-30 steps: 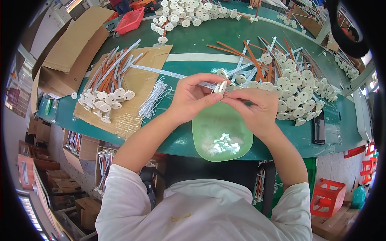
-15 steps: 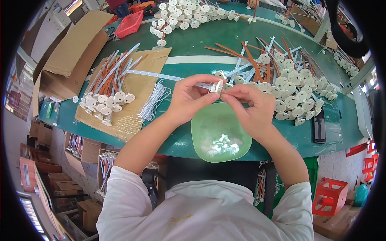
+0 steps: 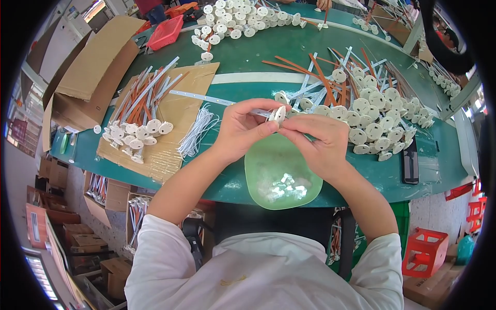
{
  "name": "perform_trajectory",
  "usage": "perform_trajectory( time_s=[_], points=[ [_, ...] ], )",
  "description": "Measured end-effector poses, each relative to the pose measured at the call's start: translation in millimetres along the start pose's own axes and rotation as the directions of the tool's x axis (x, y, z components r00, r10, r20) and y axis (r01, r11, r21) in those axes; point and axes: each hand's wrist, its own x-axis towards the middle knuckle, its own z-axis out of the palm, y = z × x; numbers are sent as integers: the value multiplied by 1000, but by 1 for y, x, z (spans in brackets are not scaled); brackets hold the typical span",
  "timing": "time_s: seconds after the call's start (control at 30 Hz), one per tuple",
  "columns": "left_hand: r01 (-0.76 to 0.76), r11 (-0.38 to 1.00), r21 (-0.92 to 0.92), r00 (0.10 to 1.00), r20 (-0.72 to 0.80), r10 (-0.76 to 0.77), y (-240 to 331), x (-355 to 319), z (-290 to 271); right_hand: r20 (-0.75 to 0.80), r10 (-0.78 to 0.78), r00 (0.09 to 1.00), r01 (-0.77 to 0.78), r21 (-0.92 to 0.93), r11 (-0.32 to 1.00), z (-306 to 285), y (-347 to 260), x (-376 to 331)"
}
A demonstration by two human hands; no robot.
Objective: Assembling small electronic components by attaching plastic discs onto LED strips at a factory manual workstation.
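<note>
Both hands (image 3: 281,134) have barely shifted at frame centre, left grip and right grip still clamped on a white disc (image 3: 279,113) above the green bowl (image 3: 281,173).

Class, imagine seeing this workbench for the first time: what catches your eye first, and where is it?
Both hands, left hand and right hand, pinch a small white disc at the centre, above a pale green bowl. A heap of white discs on strips lies right; a cardboard sheet with more lies left.

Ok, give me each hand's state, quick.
Left hand: closed, pinching the small white round plastic disc.
Right hand: closed, fingertips on the same disc.
</note>
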Motion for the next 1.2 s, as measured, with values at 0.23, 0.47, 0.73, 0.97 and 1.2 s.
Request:
perform_trajectory(
  time_s=[0.23, 0.47, 0.73, 0.97, 1.2],
  points=[
    [29, 998, -58, 1000, 14, -28, 5, 1, -2, 68, -118, 991, 119, -8, 993, -6, 5, 5],
    [7, 999, -40, 1000, 20, -6, 2, 0, -1, 71, 75, 995, -79, 50, 996, -5, -2, 3],
    [-1, 1000, -24, 1000, -26, 0, 0, -1, 4, -39, -184, 982, 178, -124, 976, -1, 2, 5],
    [46, 997, -59, 987, -149, -54, -1, -3, 14, -86, -192, 978, 174, -182, 968, 7, 4, -3],
    [77, 994, -84, 986, -140, -88, -4, -6, 12, -123, -191, 974, 164, -197, 967, 11, 4, -4]
  ],
)
